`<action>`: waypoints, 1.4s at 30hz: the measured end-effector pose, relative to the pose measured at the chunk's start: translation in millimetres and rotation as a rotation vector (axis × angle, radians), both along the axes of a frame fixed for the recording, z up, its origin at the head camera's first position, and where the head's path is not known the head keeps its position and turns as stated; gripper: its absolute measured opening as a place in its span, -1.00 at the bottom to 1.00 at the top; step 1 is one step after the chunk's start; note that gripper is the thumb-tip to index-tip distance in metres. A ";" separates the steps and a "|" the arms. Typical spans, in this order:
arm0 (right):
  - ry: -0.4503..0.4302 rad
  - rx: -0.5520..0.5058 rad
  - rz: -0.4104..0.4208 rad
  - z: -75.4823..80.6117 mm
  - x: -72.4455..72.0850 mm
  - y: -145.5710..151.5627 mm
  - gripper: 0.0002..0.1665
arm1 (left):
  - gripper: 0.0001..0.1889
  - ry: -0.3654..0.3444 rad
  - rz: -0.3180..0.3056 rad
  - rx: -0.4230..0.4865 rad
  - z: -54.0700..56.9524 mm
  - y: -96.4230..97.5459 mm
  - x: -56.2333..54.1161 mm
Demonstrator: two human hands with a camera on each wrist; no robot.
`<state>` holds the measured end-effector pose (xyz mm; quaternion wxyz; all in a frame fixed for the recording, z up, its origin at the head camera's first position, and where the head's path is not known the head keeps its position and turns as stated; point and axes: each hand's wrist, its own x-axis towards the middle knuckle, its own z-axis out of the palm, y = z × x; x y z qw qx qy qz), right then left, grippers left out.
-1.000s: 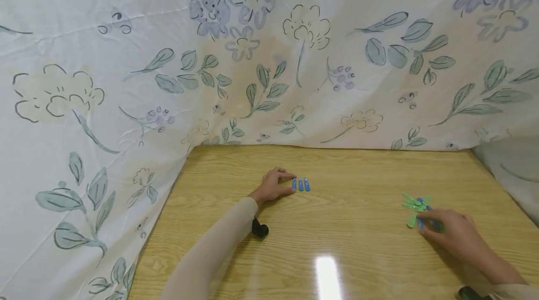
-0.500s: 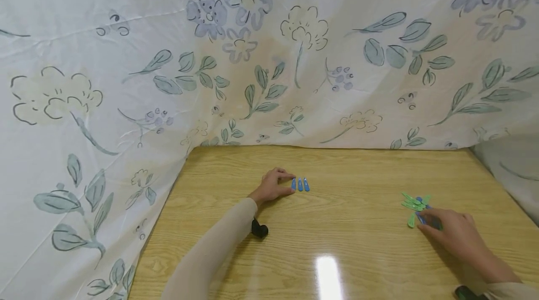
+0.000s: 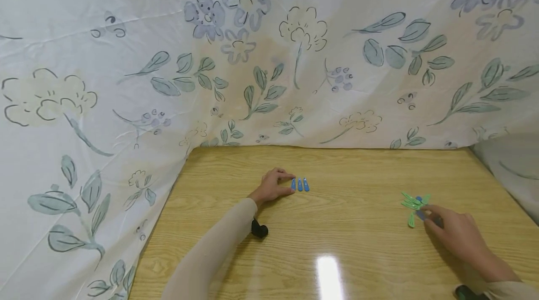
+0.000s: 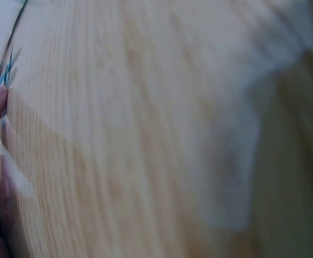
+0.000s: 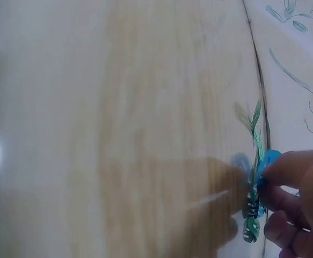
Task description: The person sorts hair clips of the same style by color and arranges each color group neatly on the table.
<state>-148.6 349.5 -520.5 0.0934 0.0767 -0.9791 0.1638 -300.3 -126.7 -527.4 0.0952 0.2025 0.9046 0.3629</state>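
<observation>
In the head view, three blue hair clips stand in a short row on the table. My left hand [image 3: 271, 186] has its thumb and a fingertip at the two ends of the leftmost blue hair clip [image 3: 293, 184]. The other two clips [image 3: 303, 184] lie just right of it. On the right, my right hand [image 3: 455, 234] pinches a blue hair clip [image 5: 271, 157] at the near side of a small pile of green hair clips [image 3: 411, 201]. Its fingers hide part of the pile. One green clip [image 3: 411, 220] lies a little apart, toward me.
The wooden table [image 3: 345, 225] spreads between the two hands. A flowered cloth [image 3: 269, 103] hangs along its back and left side. Another blue piece [image 3: 418, 199] shows among the green clips. Black wrist straps [image 3: 259, 229] sit at the sleeves.
The right thumb and fingertips have shifted slightly at the pile, and the blue clip there has turned and is now more covered. The left hand stays at its clip.
</observation>
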 end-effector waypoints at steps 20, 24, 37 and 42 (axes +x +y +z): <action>-0.026 -0.333 0.107 9.6 -3.3 -2.0 -0.63 | -0.51 -0.001 -0.002 0.007 -1.6 -0.7 3.8; 0.017 -0.355 0.144 12.1 -8.9 -9.7 -0.64 | -0.51 -0.002 -0.002 0.008 -1.2 -0.9 5.2; 0.007 -0.516 0.282 15.7 -35.5 -49.2 -0.63 | -0.50 0.014 0.000 -0.003 -0.4 -1.6 6.7; -0.039 -0.580 0.335 15.2 -47.5 -68.7 -0.62 | -0.50 0.010 0.004 -0.003 0.5 -1.5 7.1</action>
